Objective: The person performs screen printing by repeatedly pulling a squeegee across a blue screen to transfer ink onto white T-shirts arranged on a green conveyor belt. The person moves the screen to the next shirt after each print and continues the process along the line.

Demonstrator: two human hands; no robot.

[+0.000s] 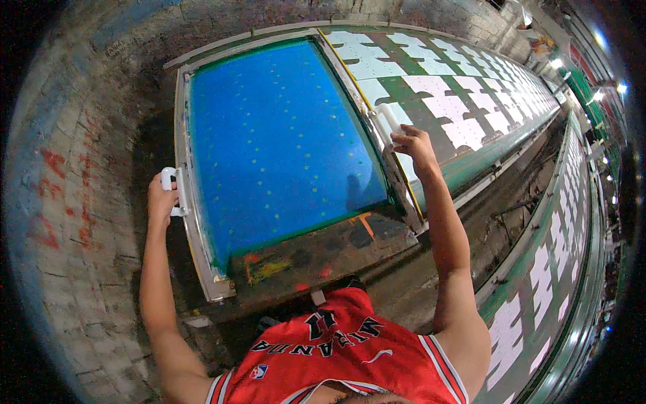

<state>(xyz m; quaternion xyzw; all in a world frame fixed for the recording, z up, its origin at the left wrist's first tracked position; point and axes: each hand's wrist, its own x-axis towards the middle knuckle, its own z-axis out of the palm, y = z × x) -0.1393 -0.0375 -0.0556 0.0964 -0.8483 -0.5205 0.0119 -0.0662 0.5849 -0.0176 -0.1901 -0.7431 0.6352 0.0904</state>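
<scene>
A rough block wall (87, 135) stands left; bright lamps (556, 63) shine right.

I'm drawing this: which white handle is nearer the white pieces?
The right handle, at the right hand, close beside the white pieces. The left handle, at the left hand, is across the blue screen, nearer the wall.

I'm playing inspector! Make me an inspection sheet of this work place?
Surface: long green-edged table with rows of flat white cut-out pieces.
Job's things: flat blue rectangular screen with pale dots, grey rectangular frame.
Clutter: orange and yellow stains on a dark flat slab.
Hands: left hand grips the left white loop-shaped handle; right hand holds the right white handle.
Cables: nothing seen.
Surroundings: grey block wall with red marks.
</scene>
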